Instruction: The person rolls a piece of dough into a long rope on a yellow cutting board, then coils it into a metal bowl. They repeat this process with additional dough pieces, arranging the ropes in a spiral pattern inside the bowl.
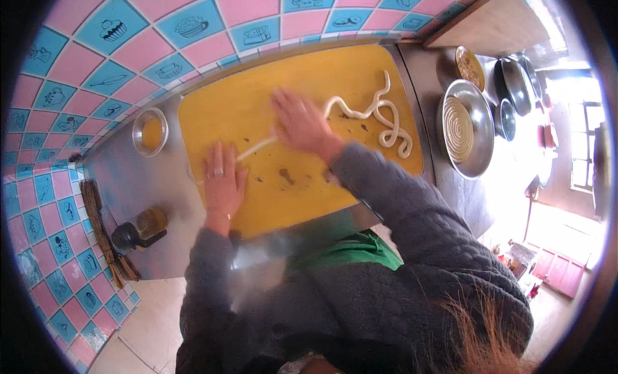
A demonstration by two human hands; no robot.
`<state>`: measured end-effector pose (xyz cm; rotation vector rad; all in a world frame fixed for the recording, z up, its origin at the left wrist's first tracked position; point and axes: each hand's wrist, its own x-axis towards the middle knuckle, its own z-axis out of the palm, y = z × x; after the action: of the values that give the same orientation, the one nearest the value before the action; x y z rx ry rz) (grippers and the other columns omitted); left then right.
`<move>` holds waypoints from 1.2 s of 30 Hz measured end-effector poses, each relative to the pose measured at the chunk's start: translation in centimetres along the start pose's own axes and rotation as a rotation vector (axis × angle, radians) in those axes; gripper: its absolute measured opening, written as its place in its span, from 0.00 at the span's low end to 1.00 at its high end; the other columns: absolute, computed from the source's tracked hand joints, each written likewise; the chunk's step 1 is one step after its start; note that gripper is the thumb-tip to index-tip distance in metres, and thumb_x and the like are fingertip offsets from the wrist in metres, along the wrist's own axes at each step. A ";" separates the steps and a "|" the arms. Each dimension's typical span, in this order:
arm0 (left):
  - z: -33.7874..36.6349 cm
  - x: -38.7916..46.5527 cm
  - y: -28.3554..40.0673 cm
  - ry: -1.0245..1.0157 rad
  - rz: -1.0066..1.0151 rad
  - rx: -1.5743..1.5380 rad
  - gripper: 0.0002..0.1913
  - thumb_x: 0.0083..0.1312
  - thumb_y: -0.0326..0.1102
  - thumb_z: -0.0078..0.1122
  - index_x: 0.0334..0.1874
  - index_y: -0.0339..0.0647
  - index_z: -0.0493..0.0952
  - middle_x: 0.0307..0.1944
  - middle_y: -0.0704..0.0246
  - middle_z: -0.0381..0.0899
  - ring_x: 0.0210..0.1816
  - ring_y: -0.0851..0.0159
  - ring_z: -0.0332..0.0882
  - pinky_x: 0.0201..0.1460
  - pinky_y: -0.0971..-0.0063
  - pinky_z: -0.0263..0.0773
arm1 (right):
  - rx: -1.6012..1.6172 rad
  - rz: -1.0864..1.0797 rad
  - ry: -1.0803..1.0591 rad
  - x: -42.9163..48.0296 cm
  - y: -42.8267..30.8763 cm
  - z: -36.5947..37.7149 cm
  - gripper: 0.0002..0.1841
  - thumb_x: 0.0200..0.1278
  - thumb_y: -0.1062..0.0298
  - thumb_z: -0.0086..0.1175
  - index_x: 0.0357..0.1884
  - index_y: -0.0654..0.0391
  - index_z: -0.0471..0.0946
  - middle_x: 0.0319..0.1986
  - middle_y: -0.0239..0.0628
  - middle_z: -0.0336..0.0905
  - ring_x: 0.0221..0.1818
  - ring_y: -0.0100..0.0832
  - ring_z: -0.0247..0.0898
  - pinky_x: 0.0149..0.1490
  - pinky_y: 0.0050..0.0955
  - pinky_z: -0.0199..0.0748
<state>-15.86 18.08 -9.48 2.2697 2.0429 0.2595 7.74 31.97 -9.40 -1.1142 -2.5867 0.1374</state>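
A long white rope of dough (356, 114) lies across a yellow board (309, 200) on the metal counter. Its thicker part loops and curls at the board's right side, while a thin stretch runs between my hands. My left hand (223, 181), with a ring on one finger, rests flat at the board's left edge, over the thin end of the dough. Near the board's middle, my right hand (301, 118) lies palm down on the rope, slightly blurred, its fingers extended. The dough under both palms is hidden.
At right stand a metal bowl (484, 128) with coiled dough, a dish of food (469, 67) and more bowls. A small bowl of yellow liquid (150, 132) is at left, near a black-lidded jar (150, 224) and a bundle of dry stalks (102, 229). Tiled walls border the counter.
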 end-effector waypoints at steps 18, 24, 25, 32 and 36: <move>-4.8 -9.9 -8.0 -0.569 -0.685 -0.951 0.13 0.81 0.38 0.49 0.50 0.38 0.82 0.29 0.76 0.76 0.25 0.77 0.73 0.31 0.80 0.71 | 0.110 -0.066 -0.328 -7.6 -3.5 -2.1 0.42 0.66 0.43 0.55 0.74 0.64 0.64 0.76 0.47 0.57 0.80 0.46 0.49 0.78 0.47 0.53; -2.5 -11.3 -6.0 -0.364 -0.631 -1.063 0.15 0.81 0.39 0.48 0.48 0.36 0.83 0.35 0.72 0.82 0.35 0.74 0.77 0.42 0.76 0.76 | -0.085 0.020 -0.046 5.6 -3.7 1.9 0.37 0.74 0.45 0.44 0.73 0.67 0.65 0.74 0.49 0.61 0.79 0.47 0.51 0.78 0.49 0.48; -2.6 -11.0 -5.6 -0.302 -0.717 -1.098 0.15 0.80 0.39 0.48 0.47 0.36 0.83 0.36 0.71 0.82 0.36 0.73 0.78 0.43 0.75 0.77 | -0.055 -0.043 -0.044 6.5 -5.0 2.8 0.37 0.75 0.45 0.43 0.73 0.66 0.65 0.74 0.49 0.61 0.78 0.47 0.51 0.78 0.49 0.47; -5.3 -11.9 -7.0 -0.529 -1.025 -1.283 0.18 0.81 0.45 0.48 0.45 0.38 0.81 0.22 0.79 0.71 0.17 0.81 0.56 0.19 0.83 0.52 | 0.204 -0.318 -0.232 -7.3 -10.9 3.5 0.39 0.66 0.45 0.53 0.72 0.63 0.68 0.75 0.48 0.59 0.79 0.48 0.49 0.79 0.49 0.47; -5.2 -13.9 -9.3 -0.798 -0.730 -1.271 0.19 0.79 0.52 0.52 0.41 0.42 0.81 0.20 0.83 0.64 0.15 0.81 0.55 0.15 0.84 0.48 | 0.254 -0.267 0.027 -1.3 -11.6 6.3 0.36 0.68 0.47 0.51 0.70 0.64 0.69 0.75 0.49 0.60 0.77 0.48 0.53 0.78 0.47 0.51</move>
<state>-27.31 5.06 -6.95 0.6424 1.3903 0.3511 -1.51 23.21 -13.23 -0.6721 -2.5748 0.3729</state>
